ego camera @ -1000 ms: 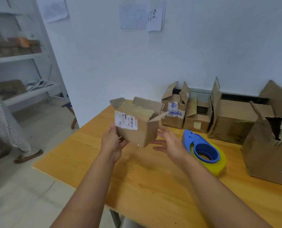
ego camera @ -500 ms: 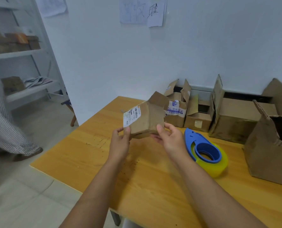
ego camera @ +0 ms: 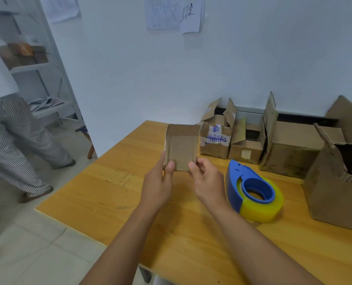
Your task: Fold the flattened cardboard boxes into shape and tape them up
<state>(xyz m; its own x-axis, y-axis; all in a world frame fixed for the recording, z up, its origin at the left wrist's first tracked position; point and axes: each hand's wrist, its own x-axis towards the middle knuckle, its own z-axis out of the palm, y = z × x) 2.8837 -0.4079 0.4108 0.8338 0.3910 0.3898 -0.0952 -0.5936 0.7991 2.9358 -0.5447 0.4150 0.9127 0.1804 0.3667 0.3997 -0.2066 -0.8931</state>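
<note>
Small box (ego camera: 181, 149) formed, untaped | left hand (ego camera: 157, 182) & right hand (ego camera: 207, 179) pinch its lower corners | tape dispenser (ego camera: 253, 192) untouched on table (ego camera: 109, 198)

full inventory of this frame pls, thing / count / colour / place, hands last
small box: 1, brown cardboard, held up above the table, left of the row of boxes
open boxes: 4, brown, along the wall side of the table: taped one, low one, wide one, torn one at right
tape dispenser: 1, blue with a yellow-tinted roll, on the table right of the hands
table: 1, yellow wood
papers: several, white, on the wall
shelf unit: 1, white, far left
other person: 1, striped trousers, on the floor at left
left hand: grips the small box's lower left edge
right hand: grips its lower right edge
</note>
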